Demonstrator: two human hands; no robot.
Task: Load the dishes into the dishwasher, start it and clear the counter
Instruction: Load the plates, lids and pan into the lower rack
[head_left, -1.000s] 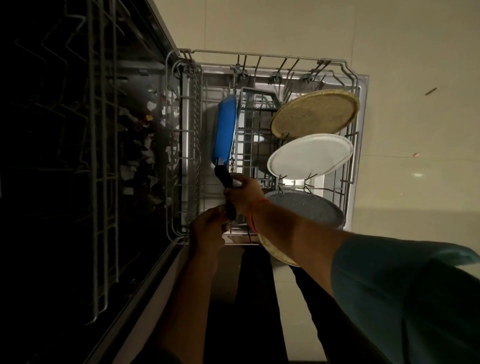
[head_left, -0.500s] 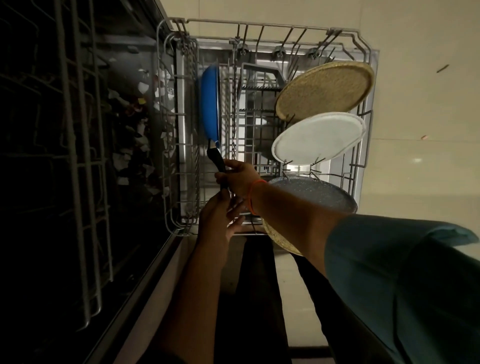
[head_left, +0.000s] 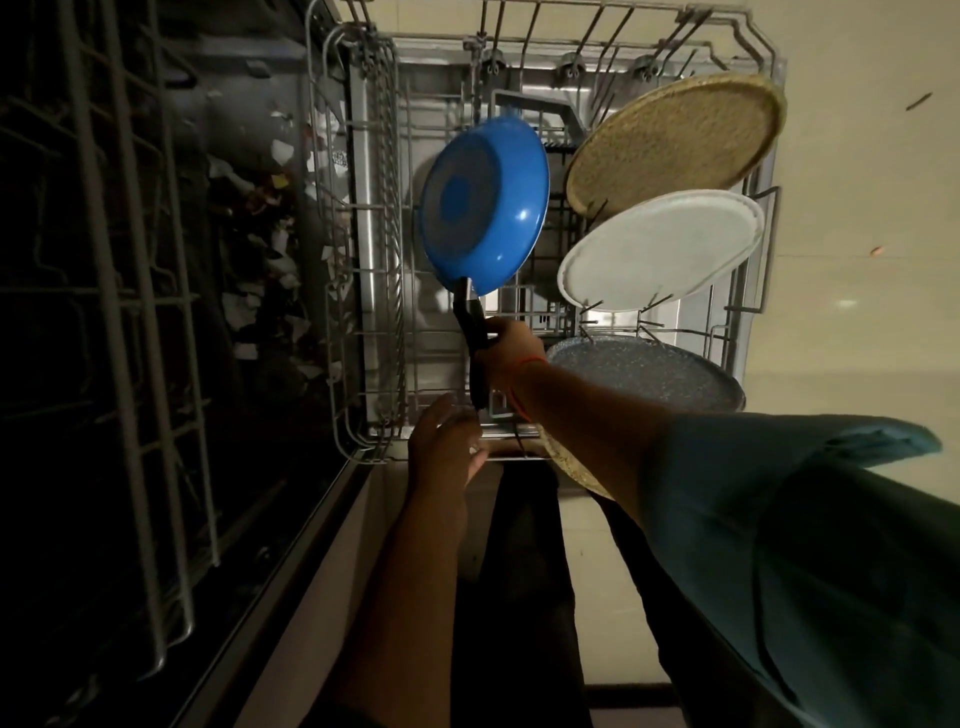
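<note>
A blue frying pan (head_left: 483, 208) with a black handle hangs over the pulled-out lower dishwasher rack (head_left: 358, 280), its underside turned toward me. My right hand (head_left: 506, 358) grips the pan's handle. My left hand (head_left: 441, 452) hovers just below the handle's end with fingers loosely spread, holding nothing. Three plates stand on edge in the rack's right side: a tan speckled plate (head_left: 675, 140), a white plate (head_left: 660, 249) and a grey speckled plate (head_left: 644, 374). Another tan plate's rim (head_left: 571, 467) shows under my right forearm.
The dark dishwasher cavity with its upper rack (head_left: 130, 312) fills the left side. The open dishwasher door (head_left: 291, 587) edge runs diagonally at lower left. Beige floor tiles (head_left: 857, 260) lie to the right of the rack. My legs stand below.
The pan has turned from edge-on to showing its blue underside and moved right toward the plates. My left hand has come off the handle's end.
</note>
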